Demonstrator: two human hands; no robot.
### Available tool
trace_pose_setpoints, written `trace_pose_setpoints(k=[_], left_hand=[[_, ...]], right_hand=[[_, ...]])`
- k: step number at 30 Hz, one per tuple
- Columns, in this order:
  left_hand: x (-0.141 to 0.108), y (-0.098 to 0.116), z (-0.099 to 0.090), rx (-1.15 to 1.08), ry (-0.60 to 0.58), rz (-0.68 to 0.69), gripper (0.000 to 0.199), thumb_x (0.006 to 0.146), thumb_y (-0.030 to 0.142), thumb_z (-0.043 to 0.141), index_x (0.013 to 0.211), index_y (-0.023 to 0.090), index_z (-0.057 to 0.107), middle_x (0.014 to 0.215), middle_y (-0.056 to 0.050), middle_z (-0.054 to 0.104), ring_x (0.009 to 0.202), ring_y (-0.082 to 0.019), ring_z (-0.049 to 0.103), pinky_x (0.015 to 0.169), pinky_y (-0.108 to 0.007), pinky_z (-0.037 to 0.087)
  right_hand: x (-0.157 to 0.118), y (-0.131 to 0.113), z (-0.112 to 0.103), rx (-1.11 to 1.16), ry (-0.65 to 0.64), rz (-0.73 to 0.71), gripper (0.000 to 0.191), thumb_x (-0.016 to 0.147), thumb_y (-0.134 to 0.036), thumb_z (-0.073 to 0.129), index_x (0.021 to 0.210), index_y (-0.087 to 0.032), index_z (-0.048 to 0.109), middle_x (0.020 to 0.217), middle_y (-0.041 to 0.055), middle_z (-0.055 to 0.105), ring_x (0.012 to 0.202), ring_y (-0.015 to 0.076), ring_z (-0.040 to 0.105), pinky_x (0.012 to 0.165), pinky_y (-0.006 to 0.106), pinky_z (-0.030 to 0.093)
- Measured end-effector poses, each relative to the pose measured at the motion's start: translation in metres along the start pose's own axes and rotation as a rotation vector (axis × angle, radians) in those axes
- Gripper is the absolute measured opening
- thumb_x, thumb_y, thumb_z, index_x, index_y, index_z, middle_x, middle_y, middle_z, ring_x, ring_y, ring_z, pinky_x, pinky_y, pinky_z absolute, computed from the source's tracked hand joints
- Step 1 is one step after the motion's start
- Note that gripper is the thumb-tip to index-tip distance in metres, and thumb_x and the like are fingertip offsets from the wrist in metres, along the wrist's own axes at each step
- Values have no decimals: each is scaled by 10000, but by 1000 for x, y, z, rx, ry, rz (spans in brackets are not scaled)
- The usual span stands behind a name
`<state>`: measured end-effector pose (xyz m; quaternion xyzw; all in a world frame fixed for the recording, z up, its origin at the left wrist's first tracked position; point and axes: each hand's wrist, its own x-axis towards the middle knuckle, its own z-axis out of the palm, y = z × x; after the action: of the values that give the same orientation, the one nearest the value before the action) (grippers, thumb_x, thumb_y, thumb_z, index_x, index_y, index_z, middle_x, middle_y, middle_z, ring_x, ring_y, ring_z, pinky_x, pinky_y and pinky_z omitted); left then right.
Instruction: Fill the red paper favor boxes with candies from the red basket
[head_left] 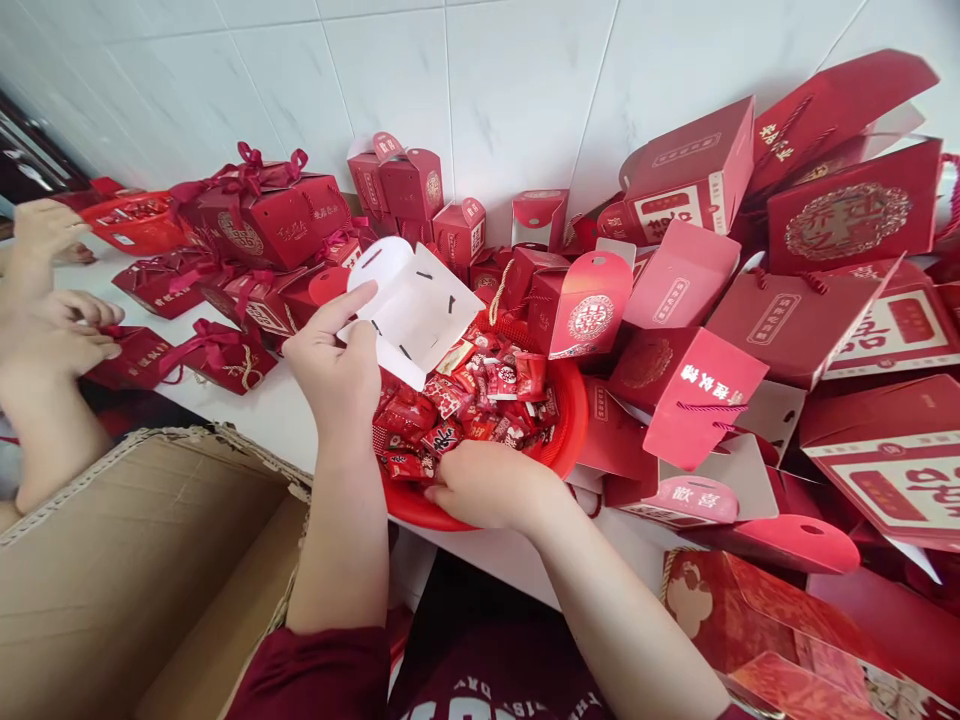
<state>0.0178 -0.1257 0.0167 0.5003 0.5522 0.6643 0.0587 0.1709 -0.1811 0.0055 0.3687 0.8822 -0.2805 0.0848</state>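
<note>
My left hand (337, 345) is closed on the edge of an opened gift box (431, 305), whose white inside and small dark slots face me. The box is tilted above a red plastic basket (574, 415) full of wrapped candies (480, 395). My right hand (487, 483) reaches into the near side of the basket, touching the candies. Its fingers are mostly hidden under the hand and among the wrappers, so what they hold does not show.
Red gift boxes (671, 385) crowd the right side. Ribbon-tied boxes (262, 220) are stacked at back left, near another red basket (139, 220). A cardboard carton (150, 540) stands front left. Another person's hands (71, 325) work at far left. A tiled wall (525, 90) bounds the back.
</note>
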Motion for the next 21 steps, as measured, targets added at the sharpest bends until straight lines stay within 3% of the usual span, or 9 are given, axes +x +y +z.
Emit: trace_pose_setpoints(k=[2, 4, 6, 8, 10, 13, 16, 21], left_hand=[[0, 10, -3, 1, 39, 29, 439, 731, 70, 552, 1083, 164, 797, 936, -23, 779, 502, -42, 470, 451, -191, 356], [1, 19, -6, 38, 28, 73, 422, 750, 50, 554, 1089, 139, 791, 1005, -47, 782, 628, -82, 606, 542, -200, 457], [2, 28, -12, 102, -20, 130, 407, 772, 37, 548, 1092, 116, 786, 1094, -74, 771, 895, -155, 711, 765, -237, 555], [2, 35, -20, 179, -72, 178, 401, 795, 35, 529, 1094, 113, 784, 1158, -81, 755, 1108, -195, 692, 983, -281, 530], [2, 41, -29, 280, -105, 195, 404, 806, 47, 514, 1093, 132, 787, 1140, -63, 762, 1122, -202, 692, 1041, -313, 512], [1, 47, -41, 429, -102, 201, 407, 797, 67, 515, 1071, 168, 798, 1060, -23, 782, 1013, -205, 724, 990, -341, 544], [1, 49, -50, 500, -44, 241, 411, 781, 69, 520, 1066, 164, 801, 1050, -20, 784, 995, -210, 725, 978, -342, 544], [-1, 50, -55, 561, -76, 239, 418, 785, 83, 512, 1082, 157, 798, 1075, -44, 777, 998, -218, 714, 994, -364, 527]], right_hand=[[15, -10, -2, -38, 101, -40, 351, 980, -223, 411, 1125, -146, 721, 1092, 135, 741, 969, 265, 707, 775, 344, 547], [38, -20, -3, -71, 219, -60, 376, 982, -176, 407, 1267, -178, 651, 1307, 133, 654, 1156, 268, 642, 885, 360, 542], [64, -28, -4, -86, 233, -22, 408, 967, -189, 488, 1363, -176, 588, 1509, 159, 484, 1380, 334, 465, 1032, 445, 481], [85, -30, -5, -82, 202, 38, 503, 900, -178, 624, 1398, -157, 558, 1582, 194, 372, 1458, 417, 335, 1083, 540, 431], [95, -28, -5, -67, 190, 88, 530, 868, -163, 671, 1387, -148, 563, 1553, 217, 406, 1442, 450, 349, 1054, 569, 449], [84, -17, -6, -44, 255, 145, 424, 927, -118, 554, 1350, -118, 568, 1419, 238, 532, 1319, 414, 512, 961, 518, 517], [53, 2, -9, -20, 376, 142, 384, 921, -25, 443, 1272, -97, 580, 1297, 214, 590, 1156, 322, 628, 901, 426, 535], [7, 47, -5, 96, 538, 53, 199, 834, -6, 519, 935, -161, 593, 1086, 78, 622, 960, 177, 632, 859, 278, 495]])
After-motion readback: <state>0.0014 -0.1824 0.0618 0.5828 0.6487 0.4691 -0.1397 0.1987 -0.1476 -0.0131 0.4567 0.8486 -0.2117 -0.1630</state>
